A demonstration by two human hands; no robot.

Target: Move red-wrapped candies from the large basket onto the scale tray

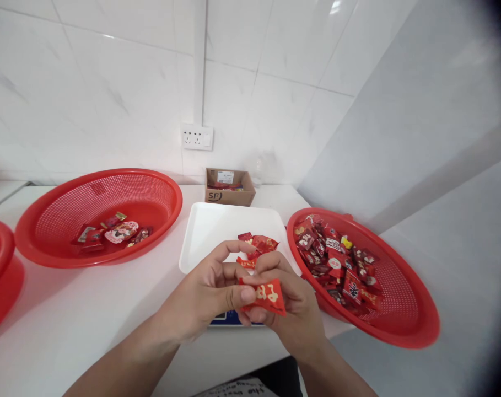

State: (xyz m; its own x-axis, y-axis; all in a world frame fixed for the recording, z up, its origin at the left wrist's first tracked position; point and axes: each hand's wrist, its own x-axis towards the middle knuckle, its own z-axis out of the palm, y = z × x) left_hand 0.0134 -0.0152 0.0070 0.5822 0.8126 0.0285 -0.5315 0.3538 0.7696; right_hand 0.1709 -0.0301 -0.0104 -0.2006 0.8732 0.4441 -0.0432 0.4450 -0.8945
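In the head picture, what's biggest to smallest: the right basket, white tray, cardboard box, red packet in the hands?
1. Right basket
2. White tray
3. Cardboard box and red packet: too close to rank; the packet is nearer the camera.

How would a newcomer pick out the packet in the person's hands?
On the white table, find the white tray between two red baskets. At its near side, the left hand and right hand hold a red packet with pale gold characters. Unlike the packets lying on the tray, it is in both hands.
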